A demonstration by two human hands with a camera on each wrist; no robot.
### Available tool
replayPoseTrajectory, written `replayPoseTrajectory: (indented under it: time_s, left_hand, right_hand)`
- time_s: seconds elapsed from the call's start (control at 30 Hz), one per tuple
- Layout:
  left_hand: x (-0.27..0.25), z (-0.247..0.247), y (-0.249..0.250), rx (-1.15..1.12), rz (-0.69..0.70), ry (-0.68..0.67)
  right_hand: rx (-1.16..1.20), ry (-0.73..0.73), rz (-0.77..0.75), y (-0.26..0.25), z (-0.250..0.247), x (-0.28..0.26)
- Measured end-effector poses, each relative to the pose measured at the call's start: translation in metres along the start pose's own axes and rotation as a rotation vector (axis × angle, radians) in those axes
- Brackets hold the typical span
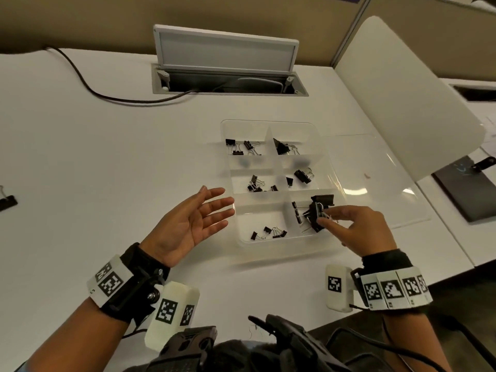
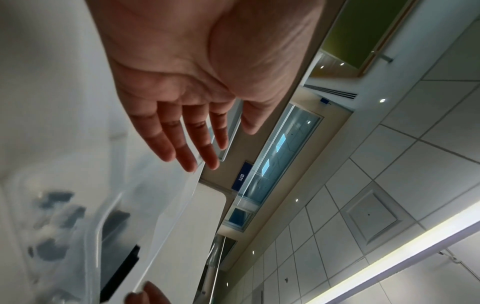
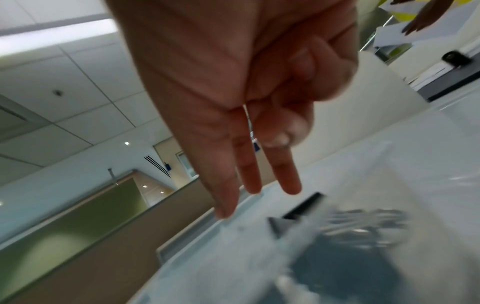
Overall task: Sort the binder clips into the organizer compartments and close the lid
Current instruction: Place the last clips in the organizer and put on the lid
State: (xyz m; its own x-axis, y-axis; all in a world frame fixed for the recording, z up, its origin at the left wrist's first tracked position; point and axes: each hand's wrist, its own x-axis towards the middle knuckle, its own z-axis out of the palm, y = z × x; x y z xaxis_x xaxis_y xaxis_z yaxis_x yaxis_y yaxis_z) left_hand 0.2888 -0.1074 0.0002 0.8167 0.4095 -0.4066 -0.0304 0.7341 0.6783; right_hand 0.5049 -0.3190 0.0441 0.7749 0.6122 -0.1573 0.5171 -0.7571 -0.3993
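A clear organizer [image 1: 268,247] lies on the white desk, its lid [image 1: 375,183] swung open flat to the right. Black binder clips sit in several compartments; small clips [image 1: 268,232] are in the near-left one. My right hand [image 1: 326,217] hovers over the near-right compartment, thumb and index finger pinching a large binder clip [image 1: 314,210] by its wire handle. In the right wrist view the right hand [image 3: 275,142] has its index finger curled to the thumb, the other fingers straight. My left hand [image 1: 212,210] is palm-up, fingers straight, just left of the organizer and holding nothing; the left hand [image 2: 192,152] shows the same in its wrist view.
One stray binder clip [image 1: 8,202] lies at the desk's far left edge. A cable hatch [image 1: 228,76] stands open behind the organizer, with a dark cable [image 1: 88,87] trailing left. A white divider panel [image 1: 402,98] and a dark pad [image 1: 467,189] are on the right.
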Motion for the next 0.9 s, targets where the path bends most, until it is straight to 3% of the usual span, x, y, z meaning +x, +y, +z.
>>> replayPoseTrajectory:
  time_s: [0.1, 0.17, 0.37, 0.5, 0.7, 0.9]
  left_hand:
    - [-0.018, -0.018, 0.013, 0.06, 0.061, 0.063]
    - [-0.032, -0.034, 0.025, 0.096, 0.113, 0.129]
    - [-0.081, -0.099, 0.062, 0.343, 0.295, 0.426]
    - [-0.113, -0.158, 0.085, 0.484, 0.375, 0.671]
    - [-0.144, -0.244, 0.114, 0.712, 0.361, 0.942]
    - [-0.144, -0.296, 0.127, 0.857, 0.182, 0.925]
  right_hand:
    - [0.044, 0.091, -0.144, -0.023, -0.004, -0.005]
    - [0.099, 0.071, -0.261, -0.051, -0.002, -0.007]
    - [0.235, -0.137, -0.55, -0.164, 0.039, -0.003]
    - [0.249, -0.34, -0.653, -0.237, 0.088, -0.004]
    - [0.071, -0.555, -0.805, -0.313, 0.175, -0.018]
    - [-0.106, -0.589, -0.961, -0.376, 0.231, -0.027]
